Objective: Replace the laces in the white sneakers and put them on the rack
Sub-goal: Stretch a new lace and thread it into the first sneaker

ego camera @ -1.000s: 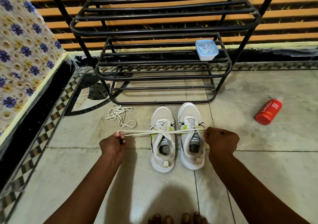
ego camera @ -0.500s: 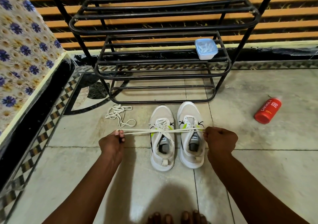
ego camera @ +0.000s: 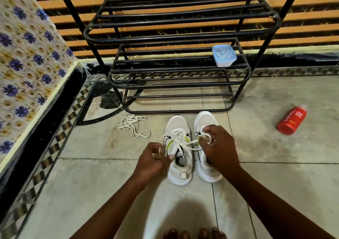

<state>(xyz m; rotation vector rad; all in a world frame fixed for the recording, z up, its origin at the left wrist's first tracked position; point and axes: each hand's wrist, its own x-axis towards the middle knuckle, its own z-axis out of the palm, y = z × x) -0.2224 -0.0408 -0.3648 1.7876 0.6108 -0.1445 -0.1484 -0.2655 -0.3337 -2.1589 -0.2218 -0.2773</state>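
- Old laces point(ego camera: 134, 126) lie in a loose tangle on the floor, left of centre. They are well apart from the hands, but a foot or a dragged lace end could snag them and mix old with new.
- Left hand point(ego camera: 152, 160), just below centre, has its fingers curled at the left shoe's collar. It seems to pinch one lace end, but blur hides the contact, so I cannot tell for sure. A weak hold there would let the end slip back through the eyelets.
- Left shoe point(ego camera: 178, 150) sits at centre on the floor, laced, ends not yet tied. An uneven pull would leave one end short for the bow.
- Lace point(ego camera: 190, 143) runs slack from that shoe across to the right hand. A tug could drag the light shoe sideways.
- Right hand point(ego camera: 218, 145) grips the other lace end, held over the right shoe point(ego camera: 206, 158), and could catch that shoe's own lace.
- Rack point(ego camera: 176, 81), upper centre, holds only a small tub point(ego camera: 223, 55). Both shoes are still on the floor.
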